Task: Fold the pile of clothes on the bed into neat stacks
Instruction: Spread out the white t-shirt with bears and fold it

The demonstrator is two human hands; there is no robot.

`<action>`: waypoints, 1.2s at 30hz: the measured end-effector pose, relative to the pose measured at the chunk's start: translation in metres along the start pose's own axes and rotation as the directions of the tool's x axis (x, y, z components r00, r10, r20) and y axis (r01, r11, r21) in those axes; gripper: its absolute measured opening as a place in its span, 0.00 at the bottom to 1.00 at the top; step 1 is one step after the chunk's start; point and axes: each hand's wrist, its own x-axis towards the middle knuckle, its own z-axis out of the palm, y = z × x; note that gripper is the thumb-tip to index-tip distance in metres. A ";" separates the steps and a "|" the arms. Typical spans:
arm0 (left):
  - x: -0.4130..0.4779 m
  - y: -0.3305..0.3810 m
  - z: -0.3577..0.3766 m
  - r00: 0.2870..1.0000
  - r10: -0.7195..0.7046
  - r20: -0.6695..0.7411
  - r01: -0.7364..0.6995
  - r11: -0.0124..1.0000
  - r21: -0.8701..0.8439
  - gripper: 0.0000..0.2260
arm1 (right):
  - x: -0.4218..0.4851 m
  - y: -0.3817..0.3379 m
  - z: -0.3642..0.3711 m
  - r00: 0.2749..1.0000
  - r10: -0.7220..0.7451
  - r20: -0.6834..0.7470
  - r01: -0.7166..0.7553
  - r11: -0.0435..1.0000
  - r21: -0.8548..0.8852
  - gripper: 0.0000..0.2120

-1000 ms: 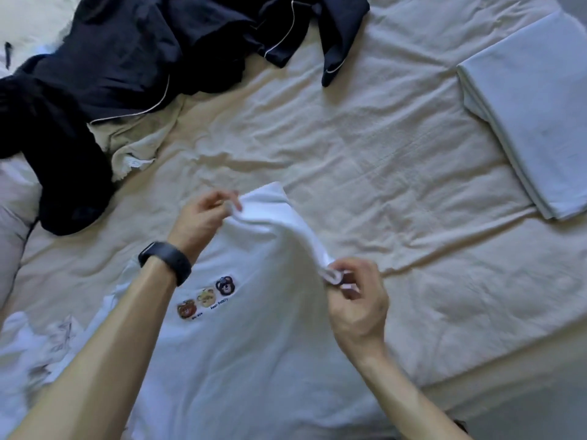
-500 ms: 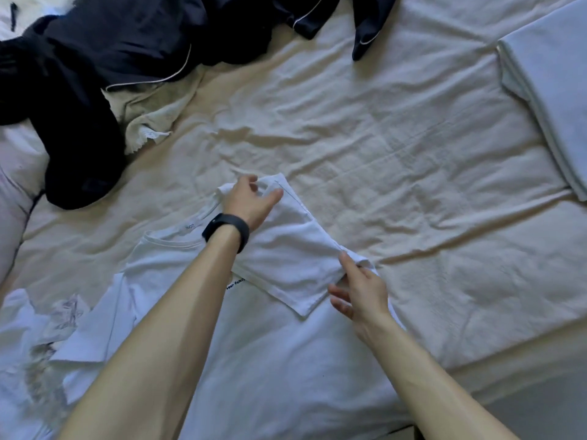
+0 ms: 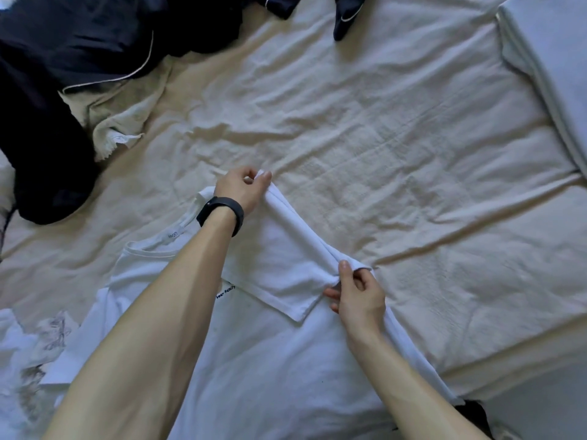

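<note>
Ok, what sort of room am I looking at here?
Most likely a bedroom. The work surface is a wrinkled cream bedsheet, a heap of dark clothes lies at its far left, and a white T-shirt is spread out for folding.

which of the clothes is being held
The white t-shirt: the left hand and right hand pinch its folded side. The navy clothes lie untouched, far left.

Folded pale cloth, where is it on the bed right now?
In the head view, the folded pale cloth lies at the upper right of the bed, partly cut off by the frame, far from the white T-shirt at lower centre.
</note>
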 end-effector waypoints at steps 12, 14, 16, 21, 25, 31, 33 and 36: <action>-0.095 -0.114 0.017 0.934 -0.245 -0.260 0.264 0.964 0.040 0.19 | -0.038 0.012 0.003 0.948 0.166 0.271 -0.077 0.947 -0.310 0.15; -0.097 -0.126 0.012 0.941 -0.273 -0.200 0.269 0.962 -0.049 0.15 | -0.038 0.017 0.008 0.937 0.186 0.294 -0.066 0.925 -0.375 0.14; -0.095 -0.128 0.007 0.945 -0.273 -0.178 0.240 0.953 -0.185 0.11 | -0.036 0.022 0.012 0.933 0.191 0.306 -0.052 0.910 -0.411 0.12; -0.096 -0.129 -0.001 0.956 -0.250 -0.156 0.184 0.920 -0.347 0.09 | -0.041 0.028 0.008 0.891 0.247 0.382 -0.054 0.891 -0.450 0.11; -0.113 -0.130 0.013 0.936 -0.221 -0.275 0.152 0.956 -0.250 0.16 | -0.040 0.005 -0.009 0.830 0.255 0.496 0.263 0.604 -0.752 0.15; -0.152 -0.109 0.088 0.898 0.118 -0.424 -0.068 0.989 0.133 0.30 | -0.017 -0.050 0.022 0.589 -0.511 0.626 0.786 0.181 -0.592 0.05; -0.151 -0.110 0.114 0.921 0.059 -0.385 -0.002 0.989 0.148 0.35 | -0.002 -0.053 0.056 0.378 -0.576 0.725 0.876 -0.031 -0.482 0.17; -0.151 -0.130 0.143 0.922 0.060 -0.382 0.042 0.967 0.252 0.41 | 0.033 -0.052 0.093 0.248 -0.342 0.906 0.784 -0.479 -0.395 0.29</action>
